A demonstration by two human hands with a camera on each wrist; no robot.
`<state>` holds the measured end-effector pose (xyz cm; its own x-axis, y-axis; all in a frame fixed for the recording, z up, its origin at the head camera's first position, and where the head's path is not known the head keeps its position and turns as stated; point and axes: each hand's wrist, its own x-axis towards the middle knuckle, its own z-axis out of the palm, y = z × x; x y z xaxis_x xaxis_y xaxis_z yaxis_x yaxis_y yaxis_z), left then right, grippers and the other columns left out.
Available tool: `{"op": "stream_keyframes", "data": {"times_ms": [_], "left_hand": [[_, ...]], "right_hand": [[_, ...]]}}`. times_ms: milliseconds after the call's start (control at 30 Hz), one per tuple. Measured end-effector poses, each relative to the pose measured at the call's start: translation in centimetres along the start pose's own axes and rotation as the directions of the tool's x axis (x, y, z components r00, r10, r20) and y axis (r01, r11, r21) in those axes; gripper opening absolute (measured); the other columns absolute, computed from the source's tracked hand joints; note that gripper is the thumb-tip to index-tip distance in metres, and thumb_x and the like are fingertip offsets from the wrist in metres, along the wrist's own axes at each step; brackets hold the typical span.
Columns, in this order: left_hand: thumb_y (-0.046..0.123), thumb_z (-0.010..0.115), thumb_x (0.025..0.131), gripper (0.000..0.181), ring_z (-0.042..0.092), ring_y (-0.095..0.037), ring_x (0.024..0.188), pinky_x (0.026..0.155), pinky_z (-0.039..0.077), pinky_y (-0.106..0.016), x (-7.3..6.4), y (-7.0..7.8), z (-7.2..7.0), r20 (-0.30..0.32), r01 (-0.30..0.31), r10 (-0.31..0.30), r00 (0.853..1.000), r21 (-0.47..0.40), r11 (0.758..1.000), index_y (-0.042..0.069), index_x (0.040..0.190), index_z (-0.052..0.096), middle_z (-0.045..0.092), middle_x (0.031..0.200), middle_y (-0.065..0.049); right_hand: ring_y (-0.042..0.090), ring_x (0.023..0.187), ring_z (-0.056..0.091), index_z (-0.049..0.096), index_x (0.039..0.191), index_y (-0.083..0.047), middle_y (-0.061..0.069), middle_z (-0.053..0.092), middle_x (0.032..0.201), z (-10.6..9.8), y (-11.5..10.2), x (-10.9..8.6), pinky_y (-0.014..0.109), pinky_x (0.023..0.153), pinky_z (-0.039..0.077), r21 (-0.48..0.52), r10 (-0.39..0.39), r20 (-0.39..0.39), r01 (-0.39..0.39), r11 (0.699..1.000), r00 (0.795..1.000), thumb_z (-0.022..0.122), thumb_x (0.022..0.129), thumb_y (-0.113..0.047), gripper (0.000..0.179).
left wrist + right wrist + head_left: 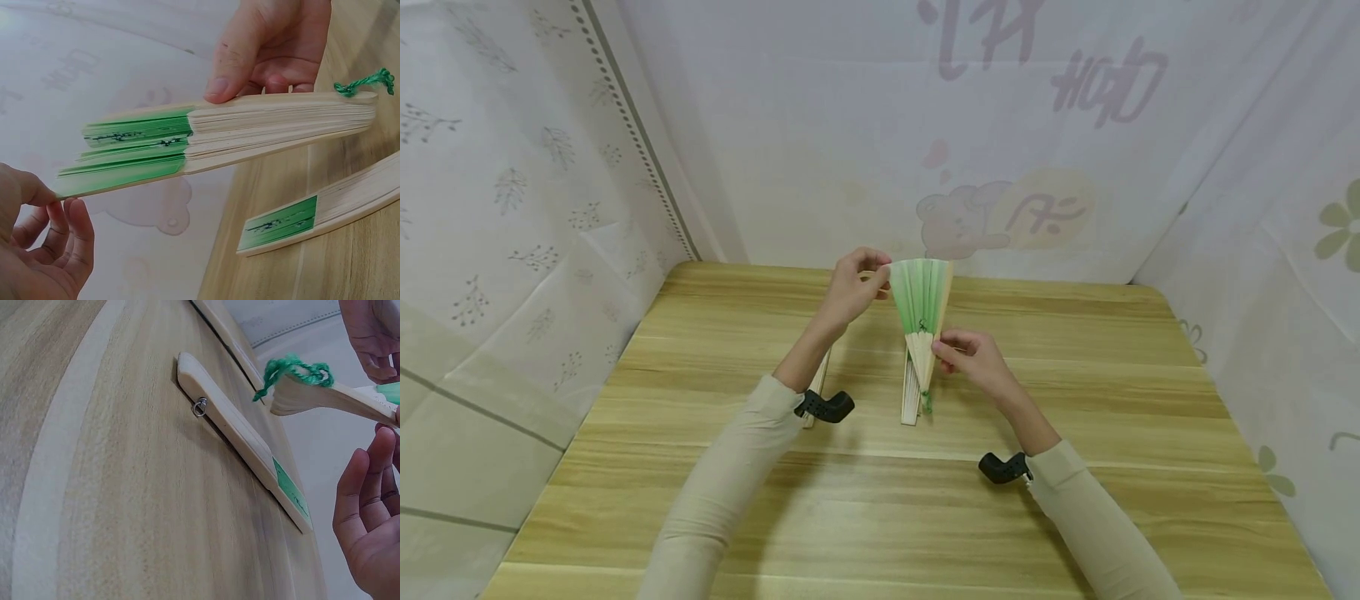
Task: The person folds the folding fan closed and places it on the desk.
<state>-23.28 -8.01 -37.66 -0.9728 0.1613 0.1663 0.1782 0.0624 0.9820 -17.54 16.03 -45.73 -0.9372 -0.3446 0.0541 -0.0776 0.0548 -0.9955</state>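
Note:
A partly spread folding fan, with green pleats and pale wooden ribs, is held above the table. My left hand pinches the outer end of its left edge between thumb and fingers. The right hand grips the opposite edge lower down, by the ribs. A green cord is tied at the fan's narrow end. Under it lies a second, folded fan, with a small metal ring on its side and a green part at one end. A third folded fan lies partly hidden behind my left forearm.
The wood-grain table reaches to a pale printed cloth at the back. More patterned cloth hangs at the left and right. A black wrist-camera mount juts from the left cuff, and another mount from the right cuff.

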Motion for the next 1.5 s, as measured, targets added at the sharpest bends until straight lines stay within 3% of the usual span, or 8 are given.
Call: {"op": "stream_keyframes", "data": {"times_ms": [233,400,600,767,967,1100,1333,1500], "left_hand": [[0.000,0.059,0.101,0.014,0.065,-0.034,0.078,0.072,0.060,-0.036,0.0,-0.3,0.0,-0.016,-0.004,0.004,1.000,0.014,1.000,-0.007,0.112,0.062,0.060,0.097,-0.015],[0.000,0.060,0.100,0.012,0.064,-0.021,0.070,0.075,0.059,-0.046,0.0,-0.3,0.1,-0.034,-0.016,0.017,0.999,0.014,1.000,-0.007,0.110,0.063,0.061,0.096,-0.015],[0.000,0.060,0.101,0.011,0.065,-0.033,0.073,0.073,0.060,-0.043,0.0,-0.6,0.4,-0.048,-0.035,0.036,0.998,0.011,0.999,-0.007,0.109,0.063,0.062,0.096,-0.015],[-0.001,0.058,0.101,0.012,0.062,-0.051,0.085,0.078,0.058,-0.052,0.1,-0.6,0.5,-0.046,-0.032,0.032,0.998,0.000,0.999,-0.007,0.110,0.062,0.061,0.096,-0.015],[0.003,0.056,0.104,0.014,0.064,-0.039,0.084,0.079,0.059,-0.049,0.0,-0.6,0.4,0.003,0.002,-0.002,1.000,-0.007,1.000,-0.003,0.115,0.061,0.060,0.099,-0.015],[0.007,0.055,0.105,0.018,0.064,-0.043,0.090,0.082,0.058,-0.051,-0.3,-0.7,0.2,0.066,0.001,0.000,0.998,-0.022,1.000,-0.001,0.120,0.059,0.060,0.102,-0.018],[0.012,0.061,0.102,0.029,0.062,-0.053,0.100,0.079,0.059,-0.047,-0.4,-1.1,0.0,0.150,0.013,-0.012,0.989,-0.003,1.000,0.003,0.129,0.054,0.062,0.110,-0.019],[0.006,0.064,0.100,0.030,0.067,-0.039,0.086,0.073,0.059,-0.039,-0.3,-1.1,0.4,0.132,0.017,-0.022,0.991,0.039,0.999,0.004,0.129,0.054,0.062,0.108,-0.017]], "right_hand": [[0.023,0.074,0.058,0.067,0.104,0.009,0.038,0.056,0.095,0.0,-0.1,0.0,0.051,0.077,0.056,0.005,-0.005,0.024,0.005,1.000,1.000,0.065,0.102,-0.010,0.020],[0.022,0.075,0.058,0.066,0.105,0.009,0.034,0.058,0.095,0.0,-0.1,0.1,0.050,0.077,0.057,0.004,0.002,0.033,-0.002,1.000,0.999,0.066,0.102,-0.011,0.020],[0.033,0.076,0.058,0.068,0.106,0.007,0.027,0.062,0.092,0.1,-0.2,0.2,0.052,0.075,0.055,-0.014,-0.010,0.035,0.011,1.000,0.999,0.065,0.102,-0.011,0.019],[0.035,0.076,0.058,0.068,0.107,0.008,0.017,0.065,0.090,0.2,-0.2,0.3,0.049,0.073,0.056,-0.024,-0.023,0.039,0.024,0.999,0.999,0.065,0.102,-0.009,0.018],[0.034,0.078,0.058,0.068,0.105,0.008,0.034,0.060,0.094,0.4,-0.2,0.1,0.048,0.074,0.056,-0.020,-0.015,0.054,0.016,1.000,0.998,0.065,0.102,-0.009,0.018],[0.032,0.078,0.058,0.068,0.104,0.007,0.041,0.054,0.097,0.6,0.0,0.0,0.047,0.074,0.056,-0.016,-0.001,0.057,0.001,1.000,0.998,0.064,0.102,-0.011,0.018],[0.031,0.077,0.057,0.066,0.103,0.008,0.036,0.056,0.094,0.7,0.2,-0.1,0.041,0.072,0.056,-0.009,0.007,0.051,-0.007,1.000,0.999,0.063,0.103,-0.011,0.019],[0.034,0.077,0.058,0.066,0.102,0.008,0.030,0.060,0.092,1.0,0.1,-0.3,0.042,0.072,0.056,-0.010,0.003,0.035,-0.003,1.000,0.999,0.064,0.103,-0.010,0.017]]}}
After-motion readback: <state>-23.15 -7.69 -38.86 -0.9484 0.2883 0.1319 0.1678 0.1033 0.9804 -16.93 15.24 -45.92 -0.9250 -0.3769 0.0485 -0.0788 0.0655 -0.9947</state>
